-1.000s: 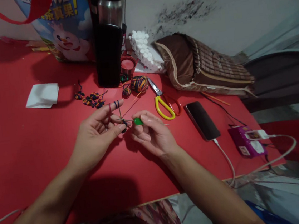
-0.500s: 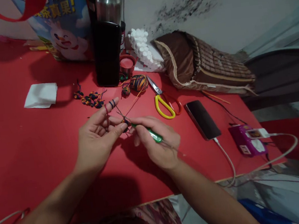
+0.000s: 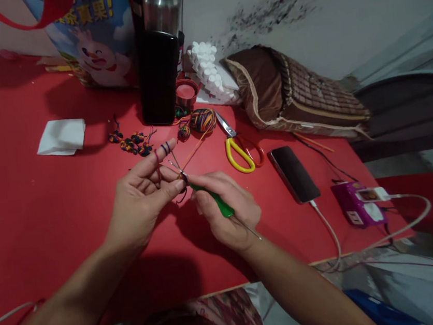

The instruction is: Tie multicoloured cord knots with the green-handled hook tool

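Between thumb and fingers, my left hand [image 3: 142, 194] pinches a small dark multicoloured crochet piece [image 3: 182, 178]. Yarn [image 3: 165, 148] is wrapped around its raised index finger and runs down to the piece. My right hand [image 3: 231, 207] is closed around a crochet hook with a green handle [image 3: 221, 203]; the thin metal shaft meets the piece at my left fingertips. From there a strand leads back to a multicoloured yarn ball [image 3: 203, 119]. Several small finished-looking crochet pieces [image 3: 132, 142] lie beyond my left hand. How the hook sits in the stitches is too small to tell.
Scissors [image 3: 239, 154] with yellow and red handles lie right of the yarn. A black phone [image 3: 159, 77] leans on a bottle. Another phone [image 3: 294, 174] charges from a purple power box [image 3: 358, 204]. White folded paper [image 3: 61, 137] and a brown checked bag [image 3: 302, 90] rest on the red table [image 3: 19, 216].
The hook in my right hand has turned slightly, and its rear metal end shows more clearly. My left hand still pinches the piece. The whole view has shifted a little.
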The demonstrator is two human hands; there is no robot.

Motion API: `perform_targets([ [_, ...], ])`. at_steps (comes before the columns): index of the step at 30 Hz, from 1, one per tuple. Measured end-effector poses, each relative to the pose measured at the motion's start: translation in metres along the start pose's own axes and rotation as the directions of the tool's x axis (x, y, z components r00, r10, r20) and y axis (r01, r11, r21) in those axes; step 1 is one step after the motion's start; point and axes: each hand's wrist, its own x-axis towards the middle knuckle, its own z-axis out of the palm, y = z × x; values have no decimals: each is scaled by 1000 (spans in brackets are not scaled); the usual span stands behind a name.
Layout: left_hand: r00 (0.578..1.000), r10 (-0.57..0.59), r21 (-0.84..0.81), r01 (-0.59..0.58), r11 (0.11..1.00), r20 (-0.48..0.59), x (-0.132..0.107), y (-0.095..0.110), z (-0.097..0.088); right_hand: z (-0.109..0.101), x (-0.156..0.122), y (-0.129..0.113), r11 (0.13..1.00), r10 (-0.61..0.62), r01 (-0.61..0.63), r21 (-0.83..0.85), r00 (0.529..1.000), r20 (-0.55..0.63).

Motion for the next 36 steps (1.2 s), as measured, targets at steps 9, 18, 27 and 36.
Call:
perform_targets([
  [9, 997, 0, 24, 2, 1000, -76, -2, -5, 3, 0, 1, 2, 1000, 21, -21, -3, 1000, 0],
  [18, 994, -6, -2, 6, 1000, -113, -2, -11, 5, 6, -2, -2, 991, -27, 30, -130, 999, 24],
  [27, 988, -144, -148, 135, 980, -48, -1, -3, 6, 7, -4, 2, 961, -165, 176, -212, 984, 69],
  [36, 995, -95, -144, 91, 985, -18, 2, 7, 5, 6, -5, 4, 997, 52, -51, 60, 999, -12],
])
